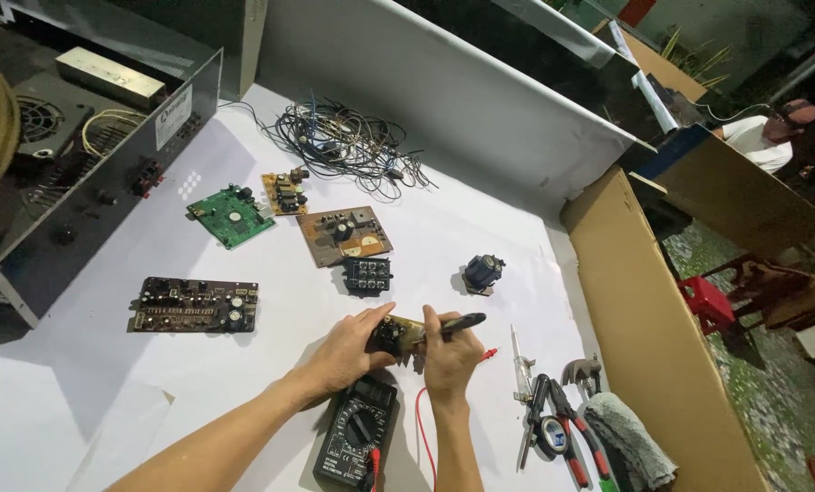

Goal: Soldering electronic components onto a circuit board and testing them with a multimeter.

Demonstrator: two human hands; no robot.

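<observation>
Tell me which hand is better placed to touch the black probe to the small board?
Right, probably: the right hand already holds the black probe at the small board, while the left hand grips that board.

Hands (pixel 398 346) hold small board (pixel 397 332) and probe (pixel 458 322).

The small circuit board (pixel 398 333) sits between the left hand (pixel 348 351) and right hand (pixel 450 357). A multimeter (pixel 356 444) lies on the worktop (pixel 480 228) just before them. Pliers (pixel 567 433) lie right of the right hand, other boards (pixel 193 305) left of the left hand, tangled wires (pixel 348 141) far behind.
</observation>
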